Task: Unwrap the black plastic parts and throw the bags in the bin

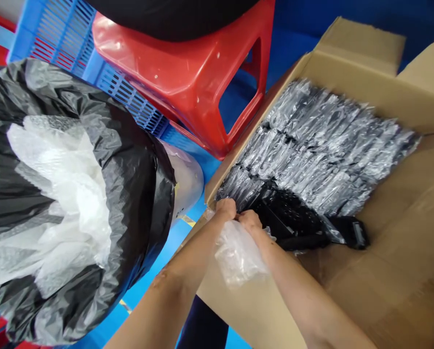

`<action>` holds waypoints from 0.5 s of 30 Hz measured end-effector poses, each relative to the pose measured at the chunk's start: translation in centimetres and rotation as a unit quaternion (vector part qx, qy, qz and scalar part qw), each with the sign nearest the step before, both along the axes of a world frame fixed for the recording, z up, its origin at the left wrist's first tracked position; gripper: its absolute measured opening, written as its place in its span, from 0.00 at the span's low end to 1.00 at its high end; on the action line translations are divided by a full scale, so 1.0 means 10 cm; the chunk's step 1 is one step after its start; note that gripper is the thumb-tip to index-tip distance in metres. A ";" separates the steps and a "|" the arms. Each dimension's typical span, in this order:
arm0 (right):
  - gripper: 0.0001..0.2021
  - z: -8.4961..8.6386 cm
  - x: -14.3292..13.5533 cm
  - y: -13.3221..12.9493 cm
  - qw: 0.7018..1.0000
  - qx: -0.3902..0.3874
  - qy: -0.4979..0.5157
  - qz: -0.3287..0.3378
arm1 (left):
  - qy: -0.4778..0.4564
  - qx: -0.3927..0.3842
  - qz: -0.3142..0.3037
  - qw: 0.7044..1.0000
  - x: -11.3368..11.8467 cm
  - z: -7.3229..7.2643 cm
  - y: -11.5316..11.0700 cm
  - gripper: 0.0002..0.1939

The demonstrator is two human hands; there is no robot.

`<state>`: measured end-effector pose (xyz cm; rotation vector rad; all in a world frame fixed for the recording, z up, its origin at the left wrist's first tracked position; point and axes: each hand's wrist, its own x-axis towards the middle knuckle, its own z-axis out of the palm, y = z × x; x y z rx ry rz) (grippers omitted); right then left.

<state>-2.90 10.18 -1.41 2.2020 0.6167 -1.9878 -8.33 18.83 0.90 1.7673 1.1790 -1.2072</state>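
My left hand [226, 208] is closed at the near-left edge of a large cardboard box [394, 242]. Beside it my right hand [250, 221] is closed too, with the knuckles up. A crumpled clear plastic bag [240, 254] bunches up between my wrists, gripped by both hands; the fingertips themselves are hidden. Just beyond my right hand lie loose black plastic parts [293, 215] in the box. Past them stand tight rows of black items wrapped in clear plastic [311, 140].
To the left stands a bin lined with a black bag [129, 169], holding crumpled white bubble wrap [74, 194]. A red plastic stool [187, 63] stands behind, against the box, with blue crates [53, 34] beside it. Box flaps [362, 43] stick up at the far side.
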 end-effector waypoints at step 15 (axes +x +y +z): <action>0.15 0.18 0.00 -0.06 0.998 0.019 -0.052 -0.042 | -0.171 0.119 0.142 0.968 -0.34 1.74 -0.08 0.06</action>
